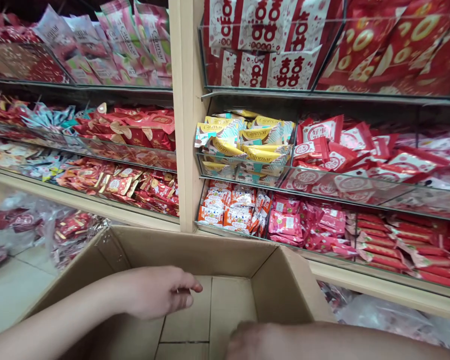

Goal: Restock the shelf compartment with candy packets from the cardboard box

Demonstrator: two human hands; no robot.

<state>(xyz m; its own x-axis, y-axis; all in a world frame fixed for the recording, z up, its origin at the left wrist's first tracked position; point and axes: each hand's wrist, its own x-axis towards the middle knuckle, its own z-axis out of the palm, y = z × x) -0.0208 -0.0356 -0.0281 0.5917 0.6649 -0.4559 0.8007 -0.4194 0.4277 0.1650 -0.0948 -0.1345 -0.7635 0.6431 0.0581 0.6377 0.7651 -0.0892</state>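
Observation:
A brown cardboard box (281, 295) stands right in front of me, its top open and the seams of its bottom showing. Over the box, my left hand (161, 292) reaches in from the left, palm down. Its fingers are loosely bent, with thumb and forefinger apart and nothing between them. At the lower right, my right hand (253, 342) is low over the box, smeared by motion. The right fingers are mostly out of sight, so whether they hold anything cannot be made out.
Wooden shelving (189, 115) rises behind the box. Clear-fronted bins hold yellow Ginmar packets (260, 135), red-and-white packets (322, 130), small orange-and-white packets (240, 207) and pink packets (285, 222). Plastic bags of packets (71, 227) lie on the floor at left, more plastic bags (386, 312) under the right shelf.

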